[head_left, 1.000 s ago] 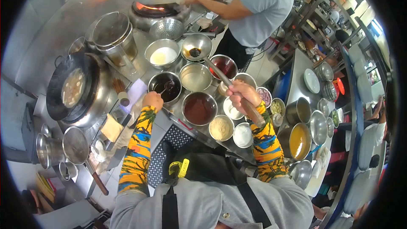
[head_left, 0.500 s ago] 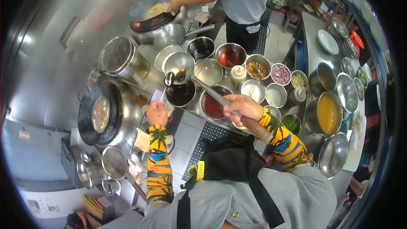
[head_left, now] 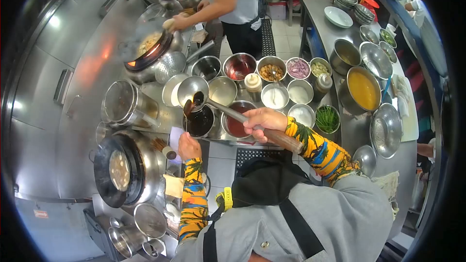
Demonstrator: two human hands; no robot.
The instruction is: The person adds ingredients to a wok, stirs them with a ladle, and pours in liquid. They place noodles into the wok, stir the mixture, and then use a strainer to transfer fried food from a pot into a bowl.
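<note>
My right hand (head_left: 266,122) is wrapped round the long handle of a big steel ladle (head_left: 192,89), near its wooden end. The ladle's bowl hangs at the edge of a pot of dark sauce (head_left: 200,122) and has some dark liquid in it. My left hand (head_left: 189,146) is closed on the thin handle of a small spoon (head_left: 188,108), whose dark, wet head is beside the ladle's bowl, over the dark sauce. A pot of red sauce (head_left: 237,127) is just below the ladle's handle.
A wok (head_left: 106,177) with pale food sits at the left. Pots of onion (head_left: 298,68), brown cubes and green herbs (head_left: 327,119) stand to the right, near squeeze bottles (head_left: 253,83). Beyond them is a large pot of yellow liquid (head_left: 361,90). A co-worker (head_left: 240,0) works at another wok.
The view has turned, shifting most surroundings leftward. The small spoon's head has moved a little lower beside the ladle's bowl. Both hands keep their holds, and the co-worker's arm has shifted.
</note>
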